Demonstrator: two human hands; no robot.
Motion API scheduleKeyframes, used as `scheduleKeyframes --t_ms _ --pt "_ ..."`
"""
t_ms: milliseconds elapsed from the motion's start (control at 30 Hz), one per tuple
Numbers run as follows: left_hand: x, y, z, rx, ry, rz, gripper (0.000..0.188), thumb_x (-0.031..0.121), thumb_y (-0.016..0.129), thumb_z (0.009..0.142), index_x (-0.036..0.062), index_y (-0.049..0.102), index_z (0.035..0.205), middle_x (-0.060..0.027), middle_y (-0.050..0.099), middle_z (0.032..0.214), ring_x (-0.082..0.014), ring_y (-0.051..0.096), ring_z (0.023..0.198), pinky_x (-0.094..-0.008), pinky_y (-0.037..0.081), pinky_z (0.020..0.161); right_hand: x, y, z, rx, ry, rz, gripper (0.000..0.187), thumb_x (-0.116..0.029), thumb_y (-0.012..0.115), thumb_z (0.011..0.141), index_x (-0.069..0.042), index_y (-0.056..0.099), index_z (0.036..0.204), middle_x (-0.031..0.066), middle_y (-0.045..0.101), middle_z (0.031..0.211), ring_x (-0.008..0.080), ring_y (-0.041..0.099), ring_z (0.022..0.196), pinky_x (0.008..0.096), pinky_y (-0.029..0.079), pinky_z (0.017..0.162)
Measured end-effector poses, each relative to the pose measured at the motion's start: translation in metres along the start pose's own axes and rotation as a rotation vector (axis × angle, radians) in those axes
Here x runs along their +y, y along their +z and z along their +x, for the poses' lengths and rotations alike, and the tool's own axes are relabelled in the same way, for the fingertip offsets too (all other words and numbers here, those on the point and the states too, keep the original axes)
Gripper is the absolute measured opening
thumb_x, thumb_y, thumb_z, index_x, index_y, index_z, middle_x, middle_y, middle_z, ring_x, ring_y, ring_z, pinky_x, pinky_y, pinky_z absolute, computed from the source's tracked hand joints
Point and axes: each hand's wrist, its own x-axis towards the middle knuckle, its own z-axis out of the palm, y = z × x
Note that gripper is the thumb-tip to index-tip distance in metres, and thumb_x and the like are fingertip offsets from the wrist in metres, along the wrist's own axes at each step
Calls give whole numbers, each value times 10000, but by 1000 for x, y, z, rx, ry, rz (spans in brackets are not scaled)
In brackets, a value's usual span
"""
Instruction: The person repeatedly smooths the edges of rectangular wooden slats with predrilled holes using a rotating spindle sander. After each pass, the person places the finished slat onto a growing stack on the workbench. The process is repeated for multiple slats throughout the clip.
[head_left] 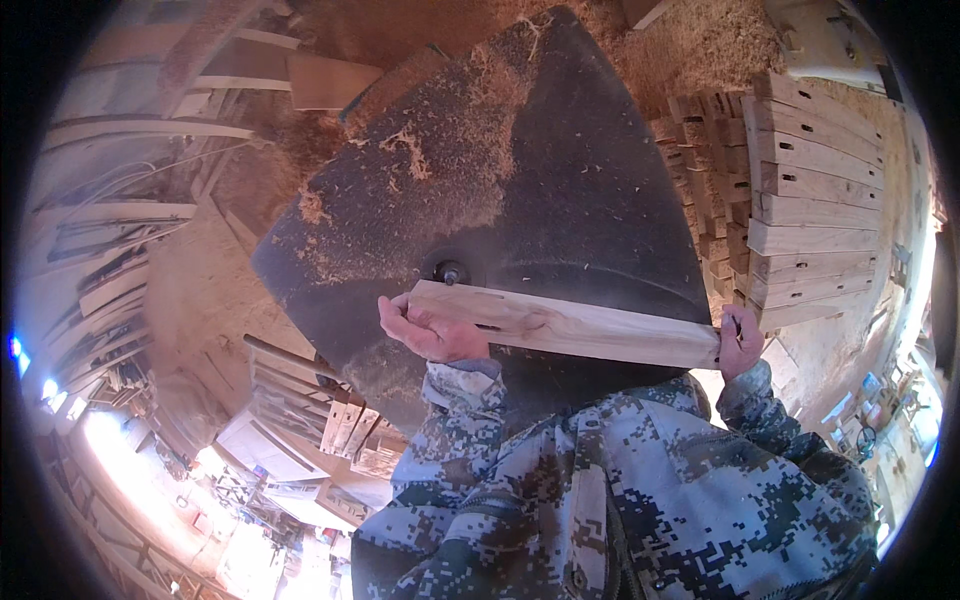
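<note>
A pale wooden board (590, 328) spans the front half of a dark machine table (610, 220), its right end a little nearer to me. My left hand (437, 332) is closed on the board's left end, thumb and fingers reaching toward the far side. Around the right end, past the table's edge, the fingers of my right hand (740, 341) are wrapped. A small round spindle (450, 272) stands up from the table, right by the board's far left corner. Whether they touch, I cannot tell. A dark slot shows in the board beside my left hand.
Sawdust and shavings (405, 150) cover the table's left and far parts. To the right stands a stack of slotted wooden pieces (815, 200), with more short pieces (705, 190) beside it. Curved boards (150, 130) lie at the left. Wooden bars (290, 370) rest near the table's left corner.
</note>
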Motion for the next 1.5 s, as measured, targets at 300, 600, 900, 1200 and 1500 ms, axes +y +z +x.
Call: scheduleKeyframes --t_ms 300,600,900,1200,1500 --pt "35 7 5 85 -195 -35 527 135 365 1059 -46 318 1552 -167 508 1333 -268 568 1184 -389 503 1033 -30 -9 64 -64 -164 -88 173 -97 594 1026 -5 664 1154 124 688 1021 227 685 935 347 551 839" --pt "28 2 3 110 -227 -66 514 237 357 1117 -21 287 1556 -158 490 1318 -260 553 1160 -388 510 1021 -50 -8 116 -79 -197 -42 132 -40 610 996 -2 673 1105 86 655 938 157 613 806 304 523 750" --pt "22 2 3 144 -227 -39 485 168 305 1116 -23 291 1562 -163 492 1355 -271 543 1203 -396 474 1063 -59 -4 129 -52 -317 -73 126 -13 638 958 -16 686 1074 98 656 942 194 628 822 321 524 760" --pt "10 -3 10 176 -265 -49 476 162 426 1107 -67 375 1521 -179 532 1342 -268 551 1193 -387 467 1059 -53 0 116 -59 -255 -93 147 -17 641 949 -28 698 1085 110 696 963 204 671 840 338 548 779" --pt "10 -16 40 146 -282 -24 783 250 747 952 -82 361 1547 -251 503 1475 -326 529 1333 -398 436 1134 -84 19 68 -96 -188 -80 143 -57 635 991 2 689 1110 128 704 938 193 694 840 323 544 760"
